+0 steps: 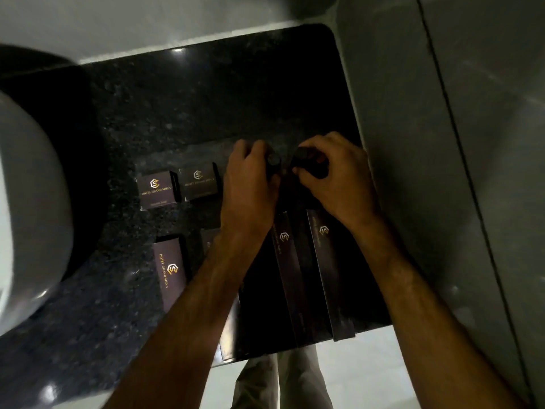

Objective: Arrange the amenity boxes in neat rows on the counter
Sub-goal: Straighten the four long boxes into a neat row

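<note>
Dark amenity boxes with gold logos lie on the black granite counter (206, 107). Two small boxes (157, 188) (199, 181) stand side by side left of my hands. A longer box (170, 271) lies nearer me, and another (208, 239) is mostly hidden by my left forearm. Two long narrow boxes (287, 261) (330, 267) run lengthwise under my wrists. My left hand (250, 184) is closed round a small dark round-topped item (273, 160). My right hand (336, 175) grips a similar small dark item (303, 156) beside it.
A white basin (26, 208) bulges in at the left. The counter's front edge (295, 349) is near me, with the pale floor and my trouser legs below. A grey wall (442, 143) bounds the counter on the right and another runs behind it.
</note>
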A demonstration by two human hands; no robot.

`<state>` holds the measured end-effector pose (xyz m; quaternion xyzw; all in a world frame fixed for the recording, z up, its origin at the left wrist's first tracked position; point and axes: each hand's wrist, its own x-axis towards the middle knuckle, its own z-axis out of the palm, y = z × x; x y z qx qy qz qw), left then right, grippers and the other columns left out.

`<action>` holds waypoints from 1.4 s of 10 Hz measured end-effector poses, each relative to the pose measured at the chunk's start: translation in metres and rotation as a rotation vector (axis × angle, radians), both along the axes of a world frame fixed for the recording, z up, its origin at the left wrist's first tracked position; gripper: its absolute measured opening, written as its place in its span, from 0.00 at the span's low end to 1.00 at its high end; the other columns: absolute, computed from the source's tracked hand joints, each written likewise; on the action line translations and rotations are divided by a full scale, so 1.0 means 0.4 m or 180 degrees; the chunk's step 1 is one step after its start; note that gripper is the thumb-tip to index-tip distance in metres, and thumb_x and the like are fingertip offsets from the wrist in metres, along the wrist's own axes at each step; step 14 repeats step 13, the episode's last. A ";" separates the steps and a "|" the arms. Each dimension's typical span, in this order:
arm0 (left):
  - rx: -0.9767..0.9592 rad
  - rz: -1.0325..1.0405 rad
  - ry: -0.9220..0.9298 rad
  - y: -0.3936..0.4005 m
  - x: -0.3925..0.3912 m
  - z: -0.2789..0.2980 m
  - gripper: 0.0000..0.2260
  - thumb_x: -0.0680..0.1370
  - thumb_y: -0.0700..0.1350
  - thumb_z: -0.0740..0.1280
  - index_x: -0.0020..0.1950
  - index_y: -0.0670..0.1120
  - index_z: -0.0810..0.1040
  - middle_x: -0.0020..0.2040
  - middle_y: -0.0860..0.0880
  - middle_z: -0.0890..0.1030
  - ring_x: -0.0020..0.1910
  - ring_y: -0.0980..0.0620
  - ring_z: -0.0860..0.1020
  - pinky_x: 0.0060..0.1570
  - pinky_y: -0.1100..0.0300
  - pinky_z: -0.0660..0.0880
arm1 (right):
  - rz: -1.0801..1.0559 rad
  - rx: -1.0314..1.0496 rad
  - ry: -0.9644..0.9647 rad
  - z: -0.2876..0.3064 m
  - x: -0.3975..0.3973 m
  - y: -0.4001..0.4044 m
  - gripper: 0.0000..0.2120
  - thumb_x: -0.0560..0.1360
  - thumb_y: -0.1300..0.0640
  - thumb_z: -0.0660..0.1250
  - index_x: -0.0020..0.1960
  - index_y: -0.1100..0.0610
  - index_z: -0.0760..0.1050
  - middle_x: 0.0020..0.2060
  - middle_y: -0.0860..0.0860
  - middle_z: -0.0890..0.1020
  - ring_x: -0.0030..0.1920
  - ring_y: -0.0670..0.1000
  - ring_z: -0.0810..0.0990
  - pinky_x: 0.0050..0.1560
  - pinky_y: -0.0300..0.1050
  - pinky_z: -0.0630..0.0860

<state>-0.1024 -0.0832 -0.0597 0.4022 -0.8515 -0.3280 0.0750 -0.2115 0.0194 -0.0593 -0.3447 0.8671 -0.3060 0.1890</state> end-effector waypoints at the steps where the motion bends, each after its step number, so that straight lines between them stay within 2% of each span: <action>1: 0.0093 -0.0024 -0.0007 0.001 0.000 0.014 0.14 0.74 0.41 0.73 0.59 0.43 0.77 0.60 0.44 0.75 0.52 0.56 0.72 0.51 0.68 0.72 | 0.0038 0.0026 -0.0021 -0.003 -0.005 0.003 0.17 0.71 0.59 0.77 0.59 0.55 0.81 0.55 0.51 0.80 0.54 0.48 0.80 0.54 0.33 0.77; 2: 0.0289 0.0047 0.0090 0.015 0.017 0.050 0.23 0.74 0.45 0.74 0.66 0.44 0.72 0.66 0.44 0.71 0.61 0.52 0.75 0.60 0.61 0.76 | 0.0001 -0.0011 -0.0141 0.009 -0.003 0.037 0.28 0.71 0.56 0.77 0.69 0.51 0.75 0.60 0.48 0.77 0.56 0.41 0.77 0.52 0.23 0.72; 3: 0.0270 0.0345 0.0393 0.077 0.105 0.104 0.23 0.75 0.48 0.73 0.67 0.48 0.72 0.66 0.47 0.71 0.60 0.56 0.75 0.58 0.65 0.77 | -0.0258 -0.0308 -0.0122 0.049 0.049 0.136 0.25 0.75 0.52 0.73 0.71 0.47 0.73 0.61 0.45 0.77 0.58 0.40 0.77 0.55 0.28 0.74; 4: 0.0413 0.0337 0.0265 0.200 0.229 0.148 0.22 0.75 0.52 0.71 0.68 0.55 0.71 0.66 0.55 0.67 0.57 0.62 0.72 0.52 0.73 0.74 | -0.0236 -0.0234 -0.0242 0.082 0.137 0.269 0.22 0.78 0.48 0.71 0.71 0.43 0.72 0.63 0.43 0.76 0.63 0.42 0.76 0.60 0.31 0.74; 5: 0.0831 0.0054 -0.0085 0.309 0.313 0.148 0.32 0.75 0.56 0.69 0.76 0.61 0.60 0.75 0.57 0.57 0.70 0.59 0.65 0.66 0.68 0.69 | 0.0042 0.0113 -0.0498 0.090 0.205 0.372 0.25 0.77 0.44 0.69 0.73 0.42 0.70 0.69 0.41 0.73 0.68 0.40 0.73 0.66 0.31 0.70; 6: 0.1228 -0.0182 -0.0519 0.353 0.333 0.131 0.40 0.76 0.57 0.67 0.77 0.65 0.42 0.77 0.62 0.42 0.78 0.53 0.53 0.76 0.51 0.63 | 0.0286 0.0386 -0.0756 0.081 0.232 0.424 0.29 0.76 0.42 0.70 0.75 0.41 0.68 0.72 0.41 0.71 0.70 0.43 0.73 0.69 0.30 0.67; 7: 0.1147 -0.0394 -0.0881 0.358 0.320 0.119 0.43 0.77 0.57 0.67 0.73 0.61 0.32 0.80 0.53 0.44 0.79 0.50 0.47 0.79 0.51 0.55 | 0.0490 0.0583 -0.0680 0.066 0.235 0.441 0.31 0.75 0.43 0.70 0.76 0.38 0.65 0.74 0.40 0.69 0.70 0.46 0.73 0.69 0.33 0.68; 8: 0.1134 -0.0486 -0.1012 0.354 0.308 0.113 0.42 0.76 0.55 0.70 0.75 0.56 0.40 0.80 0.46 0.52 0.79 0.44 0.51 0.77 0.44 0.57 | 0.0478 0.0642 -0.0624 0.057 0.231 0.440 0.32 0.76 0.45 0.72 0.77 0.38 0.64 0.75 0.40 0.69 0.71 0.49 0.73 0.68 0.47 0.75; 9: 0.1178 -0.0562 -0.1171 0.351 0.312 0.108 0.42 0.77 0.56 0.68 0.73 0.56 0.36 0.81 0.47 0.49 0.80 0.45 0.48 0.79 0.46 0.54 | 0.0461 0.0601 -0.0593 0.060 0.233 0.436 0.32 0.75 0.45 0.71 0.76 0.39 0.64 0.73 0.41 0.72 0.69 0.49 0.75 0.66 0.52 0.77; 11: 0.1229 -0.0569 -0.1206 0.347 0.300 0.123 0.42 0.75 0.53 0.71 0.75 0.53 0.42 0.80 0.45 0.53 0.79 0.41 0.51 0.77 0.44 0.55 | 0.0390 0.0618 -0.0643 0.069 0.231 0.432 0.30 0.73 0.45 0.71 0.74 0.44 0.71 0.71 0.44 0.75 0.68 0.52 0.78 0.64 0.54 0.79; 12: 0.1032 -0.0444 -0.0980 0.341 0.302 0.116 0.43 0.69 0.49 0.78 0.77 0.46 0.57 0.75 0.38 0.66 0.74 0.33 0.64 0.69 0.37 0.67 | 0.0450 0.0634 -0.0640 0.064 0.230 0.431 0.31 0.74 0.44 0.71 0.75 0.43 0.69 0.73 0.44 0.74 0.69 0.52 0.76 0.65 0.52 0.78; 13: 0.1420 -0.0352 -0.1094 0.341 0.311 0.119 0.44 0.77 0.56 0.67 0.74 0.51 0.33 0.81 0.49 0.47 0.80 0.47 0.48 0.78 0.49 0.53 | 0.0450 0.0590 -0.0689 0.075 0.237 0.437 0.31 0.76 0.42 0.71 0.76 0.39 0.66 0.76 0.40 0.69 0.73 0.45 0.71 0.69 0.34 0.68; 14: 0.1420 -0.0352 -0.1094 0.341 0.311 0.119 0.44 0.77 0.56 0.67 0.74 0.51 0.33 0.81 0.49 0.47 0.80 0.47 0.48 0.78 0.49 0.53 | 0.0450 0.0590 -0.0689 0.075 0.237 0.437 0.31 0.76 0.42 0.71 0.76 0.39 0.66 0.76 0.40 0.69 0.73 0.45 0.71 0.69 0.34 0.68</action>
